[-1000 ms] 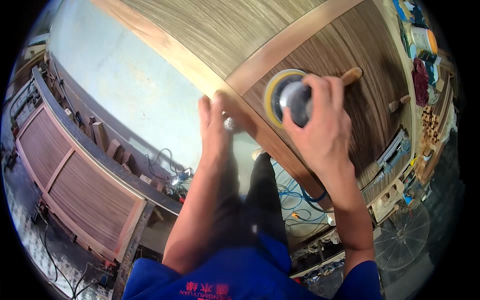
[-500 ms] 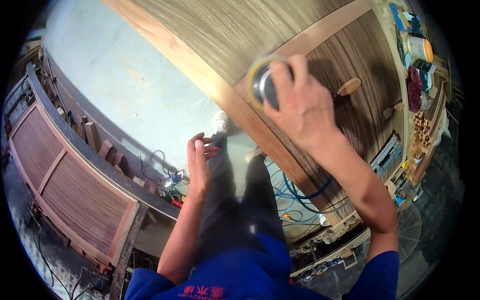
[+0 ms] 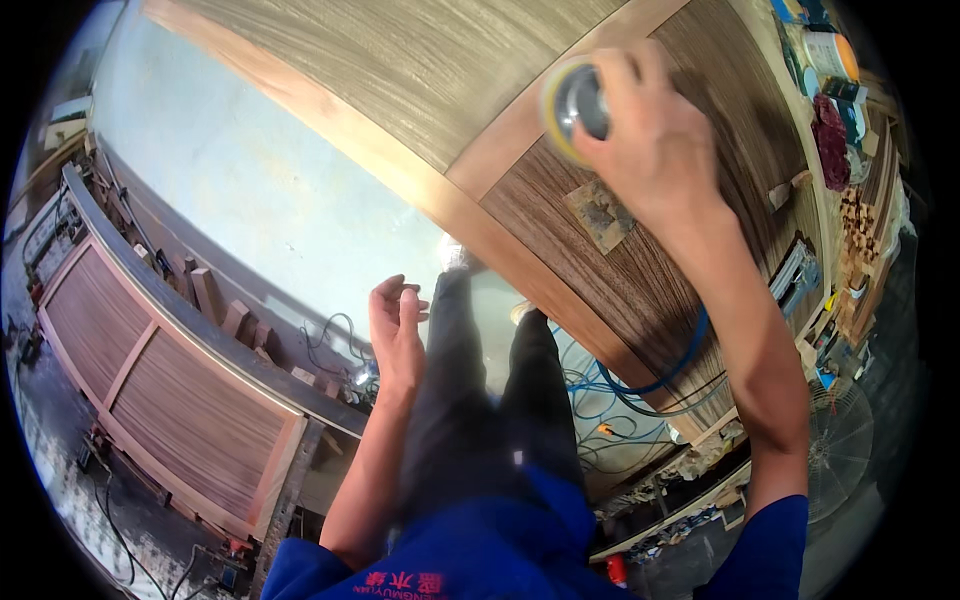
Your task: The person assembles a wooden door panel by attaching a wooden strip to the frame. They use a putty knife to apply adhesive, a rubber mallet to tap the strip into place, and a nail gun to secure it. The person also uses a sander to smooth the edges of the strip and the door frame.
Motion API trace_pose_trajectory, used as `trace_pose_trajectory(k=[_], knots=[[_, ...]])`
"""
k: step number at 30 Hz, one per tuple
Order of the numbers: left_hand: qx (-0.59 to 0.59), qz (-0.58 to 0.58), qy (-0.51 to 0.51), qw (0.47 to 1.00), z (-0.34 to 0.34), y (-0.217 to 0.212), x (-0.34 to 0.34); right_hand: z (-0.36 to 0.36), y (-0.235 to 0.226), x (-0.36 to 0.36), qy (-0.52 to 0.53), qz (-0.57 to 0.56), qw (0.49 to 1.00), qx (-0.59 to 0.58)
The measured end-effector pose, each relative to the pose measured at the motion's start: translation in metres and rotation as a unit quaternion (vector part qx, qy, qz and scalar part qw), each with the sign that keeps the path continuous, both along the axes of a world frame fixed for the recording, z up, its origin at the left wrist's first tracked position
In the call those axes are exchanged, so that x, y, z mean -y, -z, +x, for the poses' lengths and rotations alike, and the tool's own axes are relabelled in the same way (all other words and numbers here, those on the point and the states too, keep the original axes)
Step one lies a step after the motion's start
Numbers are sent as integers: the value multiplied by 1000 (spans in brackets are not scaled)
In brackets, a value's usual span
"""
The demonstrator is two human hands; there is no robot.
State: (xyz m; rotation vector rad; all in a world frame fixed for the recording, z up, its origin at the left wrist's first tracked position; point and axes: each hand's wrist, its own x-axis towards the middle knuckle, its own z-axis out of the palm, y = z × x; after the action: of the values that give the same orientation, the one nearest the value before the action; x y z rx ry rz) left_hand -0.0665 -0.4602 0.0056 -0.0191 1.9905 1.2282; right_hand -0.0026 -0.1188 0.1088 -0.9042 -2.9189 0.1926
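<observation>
My right hand (image 3: 655, 140) grips a round, tin-like thing with a yellow rim and a dark, shiny middle (image 3: 580, 105). It is smeared by motion, so its exact kind is unclear. It is over the wood-grained door panel (image 3: 540, 210), beside the lighter crosswise frame strip; whether it touches the wood I cannot tell. A mottled, squarish flat piece (image 3: 600, 215) lies on the dark panel just below the hand. My left hand (image 3: 398, 335) hangs in front of my legs, its fingers loosely bent and apart, holding nothing.
Blue hoses and cables (image 3: 590, 395) run over the floor and panel corner. A second framed panel (image 3: 190, 400) lies at left beside wood offcuts (image 3: 210, 295). On the right are a white tub with an orange lid (image 3: 832, 55), a dark red cloth (image 3: 828, 140) and a fan guard (image 3: 840, 450).
My right hand has moved right and away from me with the round thing, uncovering the mottled piece. My left hand stays about where it was. The view has shifted slightly.
</observation>
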Motion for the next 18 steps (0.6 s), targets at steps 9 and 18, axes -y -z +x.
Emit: trace_pose_trajectory(k=[9,18], knots=[[-93,19,-157,983,5,-1,-164,148,-68,95,142,-205,968,18],[-43,86,11,995,-17,26,-112,301,-114,226,367,-290,882,48]])
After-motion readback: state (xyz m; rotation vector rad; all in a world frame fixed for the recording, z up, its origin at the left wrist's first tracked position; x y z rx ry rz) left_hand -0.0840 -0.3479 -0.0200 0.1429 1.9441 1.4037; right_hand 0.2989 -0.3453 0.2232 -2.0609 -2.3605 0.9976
